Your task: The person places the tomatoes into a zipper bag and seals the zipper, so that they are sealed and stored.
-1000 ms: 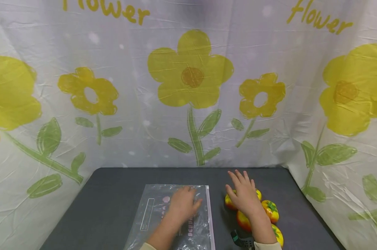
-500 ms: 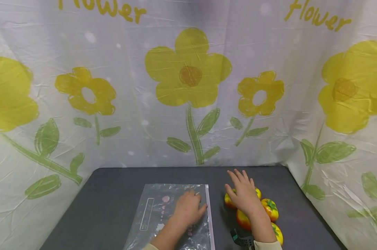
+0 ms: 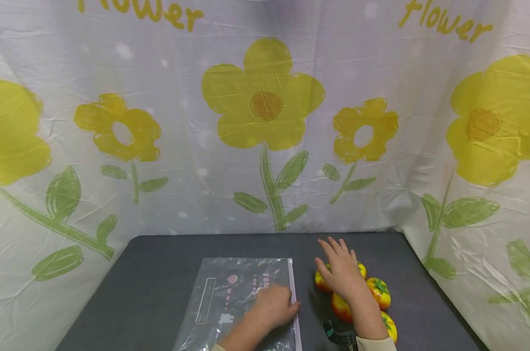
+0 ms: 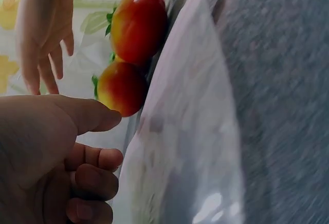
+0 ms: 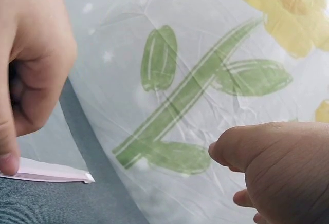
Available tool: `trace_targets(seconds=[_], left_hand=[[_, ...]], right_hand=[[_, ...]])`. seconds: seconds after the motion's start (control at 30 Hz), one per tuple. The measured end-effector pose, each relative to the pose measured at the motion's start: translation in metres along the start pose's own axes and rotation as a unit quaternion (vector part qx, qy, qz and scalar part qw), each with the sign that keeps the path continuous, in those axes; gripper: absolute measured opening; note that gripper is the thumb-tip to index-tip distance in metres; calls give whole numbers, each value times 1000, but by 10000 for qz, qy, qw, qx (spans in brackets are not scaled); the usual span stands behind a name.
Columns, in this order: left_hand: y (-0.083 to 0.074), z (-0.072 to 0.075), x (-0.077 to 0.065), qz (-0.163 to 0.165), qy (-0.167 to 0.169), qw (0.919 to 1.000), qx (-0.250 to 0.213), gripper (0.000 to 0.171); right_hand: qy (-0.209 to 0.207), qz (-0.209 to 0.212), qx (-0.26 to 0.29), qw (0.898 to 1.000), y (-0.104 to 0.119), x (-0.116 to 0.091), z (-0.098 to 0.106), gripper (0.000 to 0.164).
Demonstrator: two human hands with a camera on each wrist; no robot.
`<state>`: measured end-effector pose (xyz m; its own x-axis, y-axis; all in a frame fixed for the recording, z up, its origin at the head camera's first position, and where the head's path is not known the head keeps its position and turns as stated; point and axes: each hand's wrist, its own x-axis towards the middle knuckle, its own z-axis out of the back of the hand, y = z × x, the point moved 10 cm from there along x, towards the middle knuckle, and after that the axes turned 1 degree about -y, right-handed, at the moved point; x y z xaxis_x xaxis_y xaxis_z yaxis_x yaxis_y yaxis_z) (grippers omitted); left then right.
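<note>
A clear zip bag (image 3: 216, 292) with pink and white print lies flat on the dark table. Its pale zip edge (image 3: 294, 312) runs along the right side. Over this edge is my left hand (image 3: 271, 307), thumb reaching across the zip and fingers curled, with a gap showing between thumb and fingers in the left wrist view. Its thumb tip is right at the zip strip (image 5: 51, 172) in the right wrist view. My right hand (image 3: 345, 275) hovers, fingers spread, over several yellow-and-red fruits (image 3: 379, 292) with green leafy tops, tomato-like or persimmon-like. It partly hides them.
A dark strap-like mount (image 3: 340, 335) sits by the right wrist. The dark table (image 3: 150, 287) ends at a white curtain (image 3: 194, 195) printed with yellow flowers, which hangs behind it and along both sides.
My left hand has slid right and toward me across the bag to its zip edge, and its fingers have curled more. The right hand stays over the fruits.
</note>
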<state>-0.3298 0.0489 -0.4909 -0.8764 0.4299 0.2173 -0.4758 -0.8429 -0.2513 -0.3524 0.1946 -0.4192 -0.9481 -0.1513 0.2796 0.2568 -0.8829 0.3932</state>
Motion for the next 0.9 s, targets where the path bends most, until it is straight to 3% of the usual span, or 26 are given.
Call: trace_targets(seconds=[0.47,0.7,0.9], left_hand=[[-8,-20,-11,429,564,9974,122,44],[-7,-25,-10,459,595,9972,-62,41],[-7,-21,-9,434,439,9978,-237,36]], right_hand=[[-112,48,99,9999,-1,0,0,56],[-95,60,32,9999,2,0,0,56],[-77,75,31,9999,3,1,0,56]])
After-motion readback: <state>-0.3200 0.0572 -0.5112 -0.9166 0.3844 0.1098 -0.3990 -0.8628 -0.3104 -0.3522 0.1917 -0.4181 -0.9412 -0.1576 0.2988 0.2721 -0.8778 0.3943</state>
